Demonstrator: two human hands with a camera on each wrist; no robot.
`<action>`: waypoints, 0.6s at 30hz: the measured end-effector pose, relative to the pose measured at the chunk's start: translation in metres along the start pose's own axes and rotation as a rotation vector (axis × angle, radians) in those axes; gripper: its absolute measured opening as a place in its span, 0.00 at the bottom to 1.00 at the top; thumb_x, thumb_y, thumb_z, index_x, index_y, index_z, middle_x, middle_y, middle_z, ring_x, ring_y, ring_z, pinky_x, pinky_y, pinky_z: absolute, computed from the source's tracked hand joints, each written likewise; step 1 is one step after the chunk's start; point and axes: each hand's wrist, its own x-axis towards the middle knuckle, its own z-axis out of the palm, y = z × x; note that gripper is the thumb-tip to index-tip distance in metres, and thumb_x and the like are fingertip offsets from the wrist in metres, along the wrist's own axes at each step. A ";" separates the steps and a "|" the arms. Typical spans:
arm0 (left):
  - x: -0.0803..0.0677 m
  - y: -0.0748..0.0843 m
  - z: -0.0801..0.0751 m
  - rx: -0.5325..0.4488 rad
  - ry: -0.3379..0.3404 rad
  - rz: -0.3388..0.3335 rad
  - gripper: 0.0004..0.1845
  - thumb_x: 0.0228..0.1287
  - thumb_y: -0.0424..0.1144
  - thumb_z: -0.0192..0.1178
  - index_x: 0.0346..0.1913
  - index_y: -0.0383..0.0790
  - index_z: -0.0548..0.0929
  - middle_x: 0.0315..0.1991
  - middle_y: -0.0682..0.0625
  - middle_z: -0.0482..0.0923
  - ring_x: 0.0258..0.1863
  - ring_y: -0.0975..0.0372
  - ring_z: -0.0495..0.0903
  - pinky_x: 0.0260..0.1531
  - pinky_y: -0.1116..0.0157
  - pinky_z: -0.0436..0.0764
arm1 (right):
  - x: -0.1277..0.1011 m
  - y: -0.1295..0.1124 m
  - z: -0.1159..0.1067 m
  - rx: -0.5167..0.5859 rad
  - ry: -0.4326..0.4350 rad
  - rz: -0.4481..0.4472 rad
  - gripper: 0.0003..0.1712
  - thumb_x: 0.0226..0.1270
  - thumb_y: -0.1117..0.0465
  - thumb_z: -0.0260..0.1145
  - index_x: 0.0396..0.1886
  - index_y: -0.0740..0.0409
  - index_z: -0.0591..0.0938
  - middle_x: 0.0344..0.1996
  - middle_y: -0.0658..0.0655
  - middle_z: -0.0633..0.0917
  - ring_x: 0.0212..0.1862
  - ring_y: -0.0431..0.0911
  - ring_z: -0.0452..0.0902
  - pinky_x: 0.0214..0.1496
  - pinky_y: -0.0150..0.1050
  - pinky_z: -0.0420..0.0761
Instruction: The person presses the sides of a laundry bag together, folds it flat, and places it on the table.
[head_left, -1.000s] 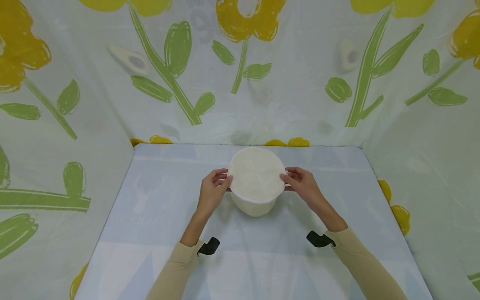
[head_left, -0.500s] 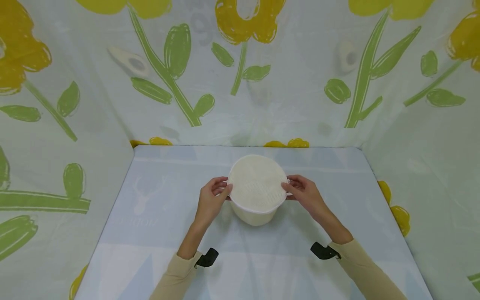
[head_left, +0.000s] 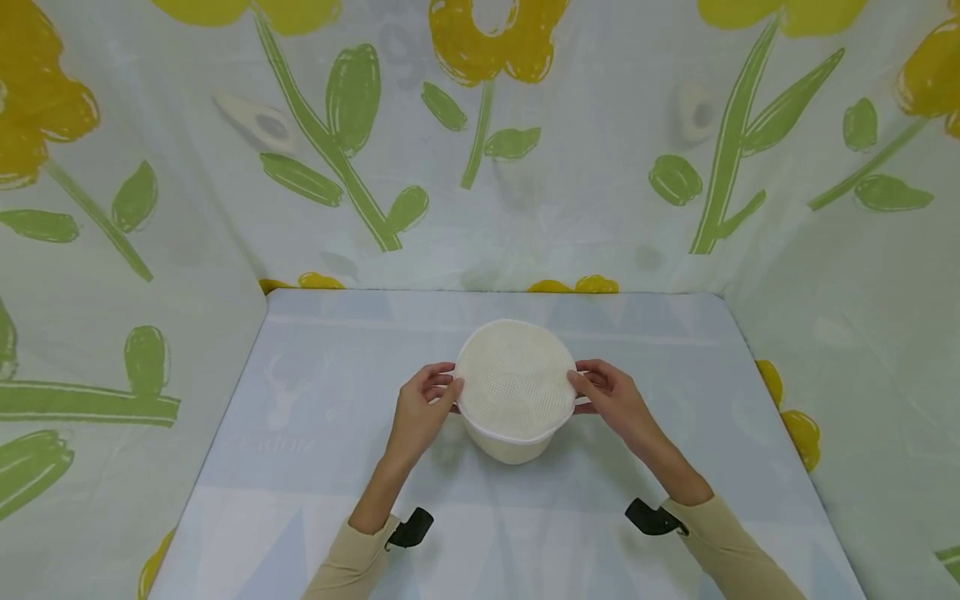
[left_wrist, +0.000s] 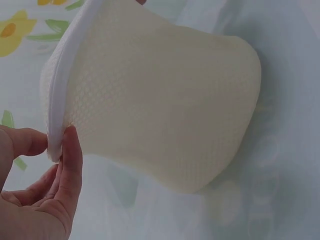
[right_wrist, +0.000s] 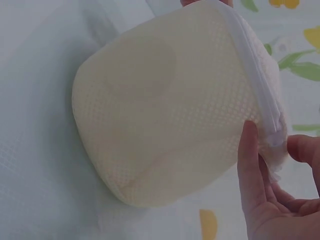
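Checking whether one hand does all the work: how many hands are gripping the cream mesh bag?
2. The left hand pinches the white zipper rim on the left side of the mesh bag; the right hand pinches the rim on its right side. None seems hidden.

table (head_left: pixel 300 433) | pale blue printed cloth | cream mesh basket (head_left: pixel 513 392) on it

I count one cream mesh bag (head_left: pixel 514 385) with a single white zipper band (right_wrist: pixel 260 90) round its top — just the one on the counter (head_left: pixel 300 433). Two hands of mine: my left hand (head_left: pixel 420 408) and my right hand (head_left: pixel 611 398). Two beige sleeves — and two black wrist mounts, one (head_left: pixel 411 528) on the left, one (head_left: pixel 651 518) on the right.
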 end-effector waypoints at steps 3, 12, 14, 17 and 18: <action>0.000 0.000 0.001 0.012 0.005 -0.007 0.18 0.70 0.36 0.68 0.59 0.33 0.81 0.44 0.39 0.83 0.33 0.60 0.85 0.34 0.60 0.88 | -0.001 0.001 0.002 -0.001 0.007 0.000 0.29 0.75 0.48 0.67 0.64 0.63 0.76 0.46 0.61 0.85 0.40 0.45 0.84 0.43 0.39 0.88; 0.001 -0.002 0.002 0.059 0.022 -0.042 0.20 0.68 0.37 0.70 0.59 0.31 0.81 0.44 0.39 0.82 0.34 0.59 0.85 0.39 0.52 0.87 | 0.002 0.006 0.005 -0.035 0.025 0.005 0.29 0.72 0.48 0.70 0.62 0.64 0.78 0.42 0.61 0.83 0.38 0.45 0.84 0.41 0.37 0.88; 0.002 -0.004 0.002 0.064 0.027 -0.052 0.20 0.68 0.36 0.70 0.59 0.30 0.81 0.44 0.39 0.82 0.34 0.59 0.84 0.39 0.50 0.87 | 0.002 0.008 0.006 -0.029 0.020 0.002 0.28 0.72 0.49 0.70 0.61 0.65 0.78 0.41 0.60 0.83 0.38 0.45 0.84 0.41 0.37 0.88; 0.002 -0.006 0.003 0.070 0.032 -0.059 0.21 0.68 0.35 0.70 0.60 0.28 0.80 0.44 0.39 0.82 0.35 0.58 0.84 0.38 0.52 0.88 | 0.003 0.010 0.007 -0.016 0.011 -0.007 0.27 0.72 0.52 0.71 0.60 0.66 0.78 0.40 0.60 0.82 0.37 0.44 0.84 0.40 0.38 0.88; 0.003 -0.008 0.003 0.070 0.035 -0.063 0.21 0.68 0.35 0.70 0.60 0.29 0.81 0.44 0.39 0.82 0.35 0.57 0.84 0.38 0.53 0.88 | 0.004 0.011 0.007 -0.011 0.008 -0.008 0.26 0.72 0.52 0.71 0.60 0.66 0.78 0.39 0.60 0.82 0.37 0.44 0.84 0.40 0.38 0.88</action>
